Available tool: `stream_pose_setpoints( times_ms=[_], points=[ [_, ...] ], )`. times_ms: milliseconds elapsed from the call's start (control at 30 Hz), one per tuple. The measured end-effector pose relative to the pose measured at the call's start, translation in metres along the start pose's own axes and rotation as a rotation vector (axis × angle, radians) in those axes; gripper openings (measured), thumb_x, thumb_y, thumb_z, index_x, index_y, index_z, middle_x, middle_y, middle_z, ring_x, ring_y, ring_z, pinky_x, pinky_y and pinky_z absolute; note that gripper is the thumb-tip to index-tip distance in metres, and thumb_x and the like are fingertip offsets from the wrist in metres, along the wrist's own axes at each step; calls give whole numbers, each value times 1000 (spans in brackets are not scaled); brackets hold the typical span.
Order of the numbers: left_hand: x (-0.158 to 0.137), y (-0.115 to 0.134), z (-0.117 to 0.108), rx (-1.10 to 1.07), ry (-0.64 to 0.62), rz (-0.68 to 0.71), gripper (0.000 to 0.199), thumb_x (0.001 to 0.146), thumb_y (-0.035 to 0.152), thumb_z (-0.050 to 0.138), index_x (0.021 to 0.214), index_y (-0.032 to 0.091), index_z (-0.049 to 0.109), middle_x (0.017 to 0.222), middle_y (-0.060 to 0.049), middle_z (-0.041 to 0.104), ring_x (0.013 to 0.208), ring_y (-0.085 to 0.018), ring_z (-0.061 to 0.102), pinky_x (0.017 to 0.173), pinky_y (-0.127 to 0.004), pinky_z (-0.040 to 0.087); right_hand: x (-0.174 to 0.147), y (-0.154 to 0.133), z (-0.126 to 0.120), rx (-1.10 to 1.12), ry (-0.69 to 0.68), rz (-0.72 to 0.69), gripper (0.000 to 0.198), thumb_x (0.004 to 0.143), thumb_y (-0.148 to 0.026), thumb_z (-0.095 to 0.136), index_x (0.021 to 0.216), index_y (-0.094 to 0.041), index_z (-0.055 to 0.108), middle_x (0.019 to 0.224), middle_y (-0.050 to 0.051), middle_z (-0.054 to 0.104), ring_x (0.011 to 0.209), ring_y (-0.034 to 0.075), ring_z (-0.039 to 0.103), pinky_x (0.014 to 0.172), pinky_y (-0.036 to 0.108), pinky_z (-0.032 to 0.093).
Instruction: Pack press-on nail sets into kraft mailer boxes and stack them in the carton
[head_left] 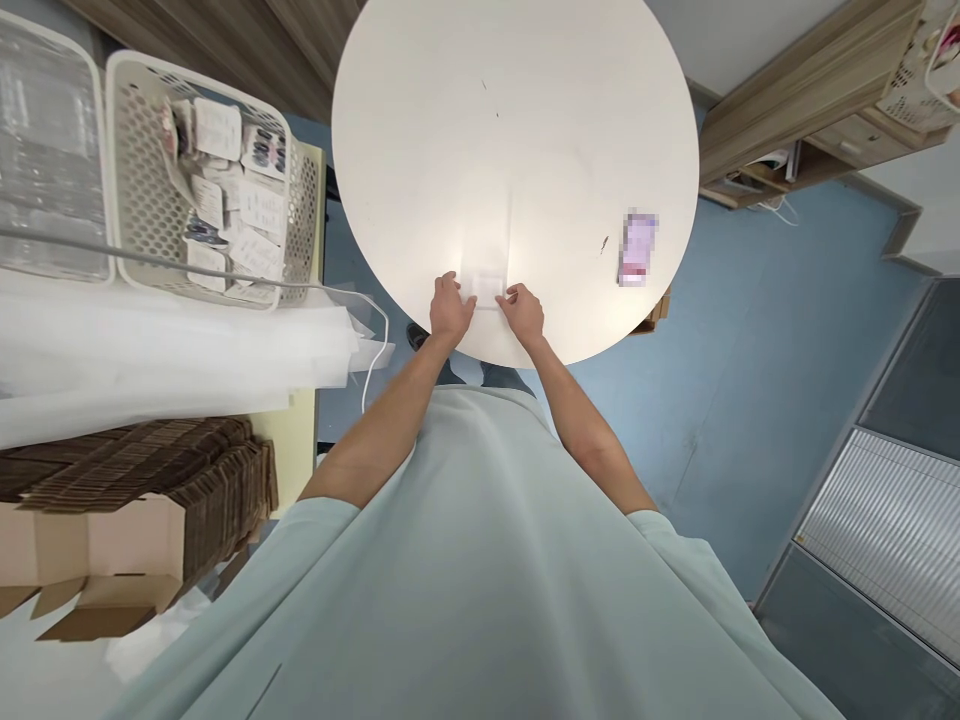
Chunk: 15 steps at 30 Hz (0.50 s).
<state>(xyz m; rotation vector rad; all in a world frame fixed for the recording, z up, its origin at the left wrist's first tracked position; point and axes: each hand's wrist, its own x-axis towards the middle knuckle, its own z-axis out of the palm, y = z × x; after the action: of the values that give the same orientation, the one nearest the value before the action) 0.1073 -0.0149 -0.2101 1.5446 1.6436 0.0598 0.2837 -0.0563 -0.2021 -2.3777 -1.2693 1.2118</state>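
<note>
On the round white table (420, 130) lies a thin translucent white sheet (486, 235), stretching away from me and hard to tell from the tabletop. At its near end, close to the table's front edge, sits a small square whitish, see-through piece (488, 290), too pale to name surely. My left hand (451, 312) is at its left side, fingers curled and thumb at the edge. My right hand (523, 313) is at the right side, with thumb and forefinger pinched at the edge. What lies under the fingertips is hidden.
A blurred phone-like object (637, 248) lies on the table's right. At left stand a perforated basket (127, 170) of carded items, a bin of clear plastic (49, 130), white wrapping sheets (172, 345) and stacked cardboard boxes (217, 490). A cable (379, 310) hangs near my left arm.
</note>
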Motion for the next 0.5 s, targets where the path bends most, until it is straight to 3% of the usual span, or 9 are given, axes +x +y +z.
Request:
stream_pose_setpoints(
  times_ms=[100,200,267,500],
  points=[
    [1,2,-2,87,15,186,76,105,38,61,173,20,35,173,-23,43,159,-43,45,128,-59,42,-2,-4,-1,-92,32,-153,36,110,-34,58,143,-20,61,149,18,65,137,34,64,114,53,59],
    [11,4,-4,148,-72,437,68,107,28,48,174,17,37,180,-20,39,171,-39,29,138,-60,26,-1,-7,-2,-154,-14,-393,45,109,-31,58,152,-19,56,171,20,47,161,36,44,129,57,49],
    [19,4,-6,176,-152,516,68,105,19,43,172,13,41,180,-20,40,172,-37,29,139,-60,24,1,-7,-3,-184,-81,-482,50,107,-30,63,155,-18,54,177,19,42,168,35,36,135,61,43],
    [12,-7,-18,304,-290,562,70,101,22,49,167,2,47,178,-26,42,163,-40,43,136,-58,33,-15,1,-1,-234,-152,-460,54,102,-11,51,157,-10,51,182,21,35,171,30,31,134,57,46]
  ],
)
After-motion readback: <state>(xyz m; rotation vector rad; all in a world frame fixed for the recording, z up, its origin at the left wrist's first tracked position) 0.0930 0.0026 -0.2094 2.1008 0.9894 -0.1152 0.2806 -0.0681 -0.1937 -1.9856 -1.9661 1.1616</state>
